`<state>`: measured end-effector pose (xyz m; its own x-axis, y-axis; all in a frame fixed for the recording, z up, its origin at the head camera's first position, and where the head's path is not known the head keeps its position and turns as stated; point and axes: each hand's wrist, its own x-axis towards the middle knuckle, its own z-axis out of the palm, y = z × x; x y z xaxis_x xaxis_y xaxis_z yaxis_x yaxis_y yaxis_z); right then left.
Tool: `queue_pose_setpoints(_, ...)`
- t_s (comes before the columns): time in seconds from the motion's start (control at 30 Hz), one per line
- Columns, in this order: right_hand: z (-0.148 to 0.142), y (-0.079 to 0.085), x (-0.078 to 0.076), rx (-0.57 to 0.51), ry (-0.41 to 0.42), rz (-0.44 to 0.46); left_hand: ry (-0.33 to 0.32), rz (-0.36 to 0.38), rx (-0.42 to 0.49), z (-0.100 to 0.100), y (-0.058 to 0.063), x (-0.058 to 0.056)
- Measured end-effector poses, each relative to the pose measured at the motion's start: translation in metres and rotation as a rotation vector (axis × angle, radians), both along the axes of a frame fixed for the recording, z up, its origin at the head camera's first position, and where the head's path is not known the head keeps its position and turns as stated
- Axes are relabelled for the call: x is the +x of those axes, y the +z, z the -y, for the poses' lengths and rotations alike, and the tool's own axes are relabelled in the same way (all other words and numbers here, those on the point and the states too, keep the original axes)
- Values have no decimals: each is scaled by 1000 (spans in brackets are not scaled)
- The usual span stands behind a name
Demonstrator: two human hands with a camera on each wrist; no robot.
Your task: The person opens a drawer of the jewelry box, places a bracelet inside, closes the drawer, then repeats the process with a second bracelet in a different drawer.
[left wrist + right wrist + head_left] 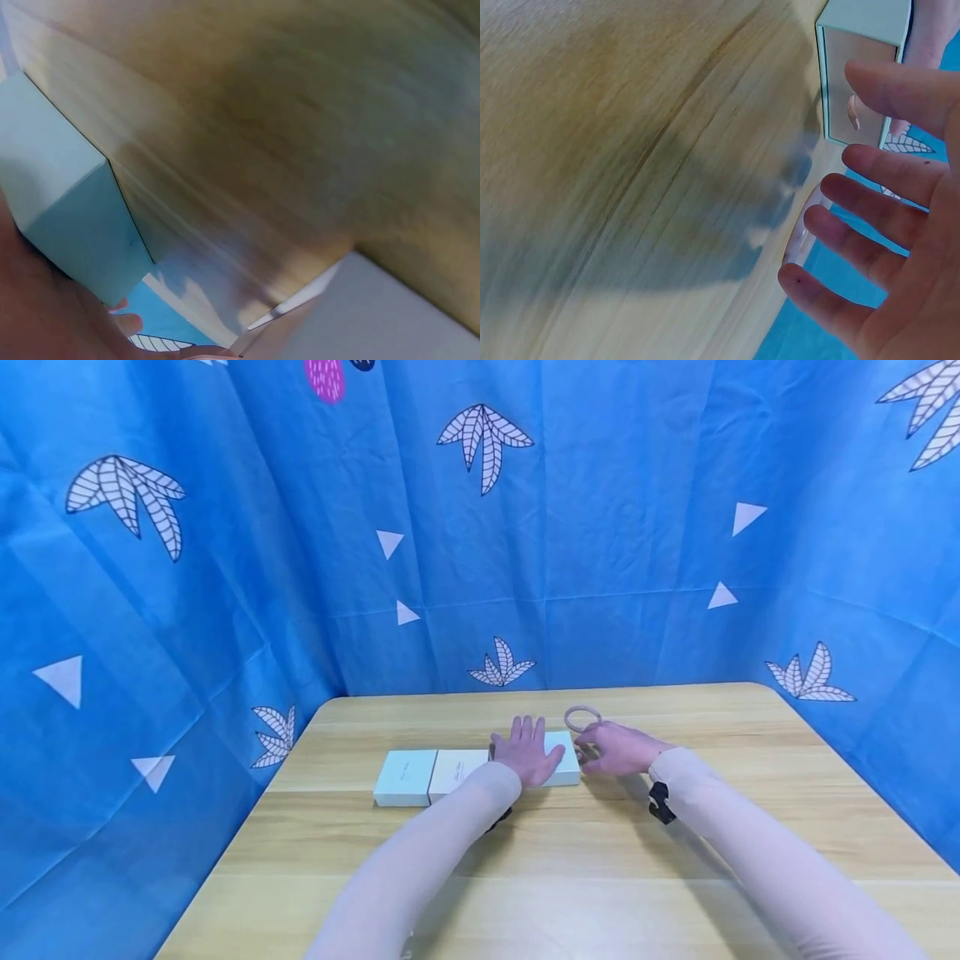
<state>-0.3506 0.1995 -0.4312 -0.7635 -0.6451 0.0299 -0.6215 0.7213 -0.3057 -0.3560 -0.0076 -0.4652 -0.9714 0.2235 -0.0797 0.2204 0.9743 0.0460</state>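
Note:
My left hand (527, 752) lies with spread, straight fingers over a mint-green box (562, 760), the right-hand one in a row. In the left wrist view, that box (64, 180) shows at the left, partly covered by the hand. My right hand (618, 749) is beside the box's right end, thumb and fingers apart and slightly bent. The right wrist view shows this end as a drawer front with a small ribbon pull tab (853, 111), the thumb close to it. Past the fingers lies a pale ring-shaped bangle (582, 719).
A whitish box (456, 768) and another mint-green box (405, 777) stand side by side to the left, with faint lettering on their lids. The wooden table (585, 877) carries everything. A blue patterned curtain (600, 527) hangs behind its far edge and along the sides.

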Motion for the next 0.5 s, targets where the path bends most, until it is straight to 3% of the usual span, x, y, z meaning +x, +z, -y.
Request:
queue_pose_setpoints(0.2,4,0,-4,10,28,-57,4,-13,17,0,-1,0)
queue_pose_setpoints(0.5,8,-4,-5,-38,72,-70,1,-6,20,0,2,5)
